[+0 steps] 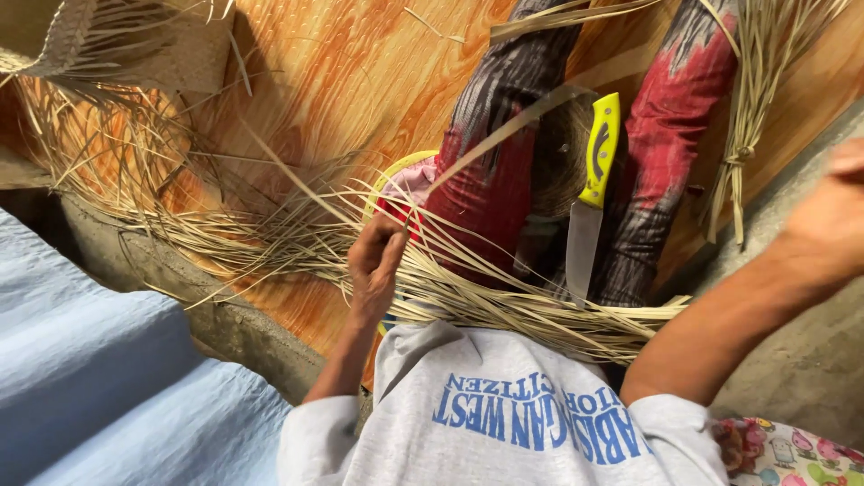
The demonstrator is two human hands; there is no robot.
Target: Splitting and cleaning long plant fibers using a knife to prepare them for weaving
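My left hand (pixel 373 261) is closed on a bunch of long dried leaf strips (pixel 504 301) that lie across my lap. One thin strip (pixel 513 126) runs from it up and to the right. My right hand (pixel 841 202) is raised at the right edge and blurred, so whether it grips anything is unclear. A knife with a yellow handle (pixel 600 148) rests between my legs, which are in red and dark patterned trousers (pixel 661 153). Its blade (pixel 582 252) points toward my body.
Loose strips (pixel 180 207) spread left over the wood-patterned floor (pixel 360 72). A tied bundle of strips (pixel 742 144) lies at the right and a woven piece (pixel 135 40) at the top left. Blue cloth (pixel 99 378) covers the lower left; bare concrete (pixel 810 360) is at the right.
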